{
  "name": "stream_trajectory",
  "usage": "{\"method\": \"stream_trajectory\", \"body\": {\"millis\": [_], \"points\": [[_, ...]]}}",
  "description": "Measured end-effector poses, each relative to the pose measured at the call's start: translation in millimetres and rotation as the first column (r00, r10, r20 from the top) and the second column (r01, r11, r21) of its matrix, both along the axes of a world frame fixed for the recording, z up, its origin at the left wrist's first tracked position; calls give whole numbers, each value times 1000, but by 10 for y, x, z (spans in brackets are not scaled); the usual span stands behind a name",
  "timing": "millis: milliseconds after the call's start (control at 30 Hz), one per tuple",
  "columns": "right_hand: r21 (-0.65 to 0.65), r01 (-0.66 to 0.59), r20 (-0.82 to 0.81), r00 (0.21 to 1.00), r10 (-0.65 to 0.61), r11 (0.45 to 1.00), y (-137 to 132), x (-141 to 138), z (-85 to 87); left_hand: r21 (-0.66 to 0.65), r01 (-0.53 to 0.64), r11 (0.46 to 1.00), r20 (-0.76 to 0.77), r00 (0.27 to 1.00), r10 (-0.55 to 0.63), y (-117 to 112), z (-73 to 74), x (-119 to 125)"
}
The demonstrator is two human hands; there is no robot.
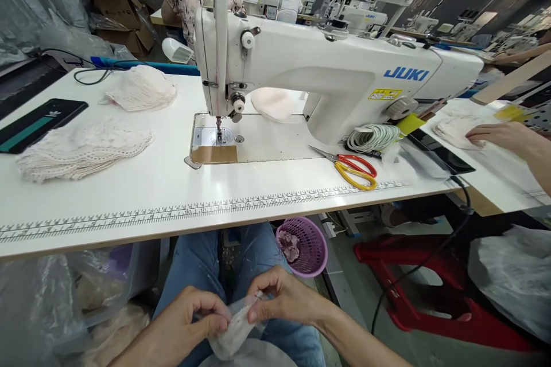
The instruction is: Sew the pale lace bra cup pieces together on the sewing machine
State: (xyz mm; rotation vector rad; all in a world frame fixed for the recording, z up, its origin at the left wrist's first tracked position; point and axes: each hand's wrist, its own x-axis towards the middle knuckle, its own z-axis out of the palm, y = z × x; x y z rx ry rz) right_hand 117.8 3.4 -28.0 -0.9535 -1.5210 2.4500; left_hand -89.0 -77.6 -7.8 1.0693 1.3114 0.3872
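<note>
Above my lap, my left hand and my right hand pinch a small piece of white fabric between thumbs and fingers. The piece looks thin and partly see-through, with a bunched edge between the hands; its exact kind I cannot make out. More pale fabric lies below it, cut off by the frame's bottom. On the table ahead stands a white sewing machine. A stack of lace-edged fabric pieces and another pale stack lie to its left.
Scissors with red and yellow handles and a cord coil lie right of the needle. A printed ruler runs along the table's front edge. Below are a purple basket and a red stool. A co-worker's hand touches fabric at right.
</note>
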Motion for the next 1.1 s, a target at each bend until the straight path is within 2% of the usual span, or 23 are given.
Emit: {"method": "stream_trajectory", "body": {"millis": [167,267,367,467,700,867,1100], "points": [[-84,27,20,999,-25,996,7,-23,-30,-124,-52,991,59,996,59,-68,-76,-92],[-110,61,34,998,-58,992,21,7,-43,-151,-60,987,99,992,76,-61,-58,-93],[-116,84,43,996,-79,990,38,40,-61,-170,-59,984,209,973,95,-26,-24,-79],[-118,101,47,994,-96,988,51,57,-91,-141,-82,987,282,952,120,5,-25,-86],[-137,124,41,992,-120,983,62,51,-152,-109,-128,986,286,946,154,1,-41,-136],[-143,125,33,992,-122,982,79,32,-164,-172,-112,979,361,917,168,-7,-26,-162],[-152,136,40,991,-131,979,80,-16,-156,-64,-98,993,326,939,113,18,-59,-214]]}}
